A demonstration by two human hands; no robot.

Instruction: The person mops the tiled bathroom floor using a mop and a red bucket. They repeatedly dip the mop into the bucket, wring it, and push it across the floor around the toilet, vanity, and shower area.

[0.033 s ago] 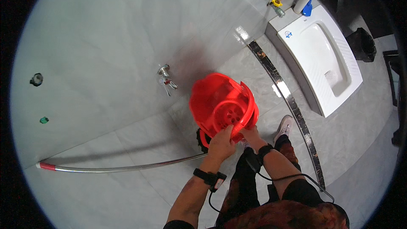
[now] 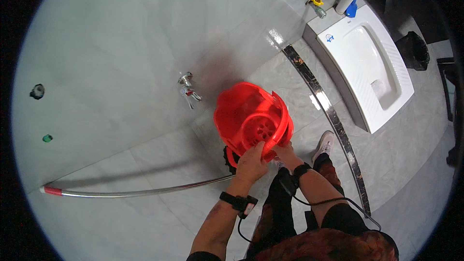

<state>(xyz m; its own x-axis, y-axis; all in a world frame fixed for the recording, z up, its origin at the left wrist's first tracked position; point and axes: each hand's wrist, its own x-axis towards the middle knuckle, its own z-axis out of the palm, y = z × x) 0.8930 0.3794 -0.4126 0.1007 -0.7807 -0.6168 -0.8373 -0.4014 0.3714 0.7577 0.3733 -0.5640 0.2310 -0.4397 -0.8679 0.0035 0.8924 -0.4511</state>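
Observation:
A red plastic mop bucket [image 2: 227,116] is tilted in front of me, its mouth facing up toward the view. Inside it sits a round red wringer basket [image 2: 247,126] with drain holes. My left hand [image 2: 251,165] is closed on the near rim of the bucket, by the curved handle [image 2: 277,137]. Just right of it, my right hand [image 2: 286,154] grips the bucket's near right side, its fingertips partly hidden. Behind my left hand, a mop's dark fringe [image 2: 229,160] peeks out beside the bucket; its metal pole [image 2: 145,194] lies toward the left.
A wall tap [image 2: 187,87] juts out left of the bucket. To the right, a dark stone threshold strip [image 2: 328,111] crosses the grey tiled floor. Beyond it are a raised white squat toilet [image 2: 338,53] and a black bin [image 2: 412,50]. My shoe [image 2: 323,146] stands beside the strip.

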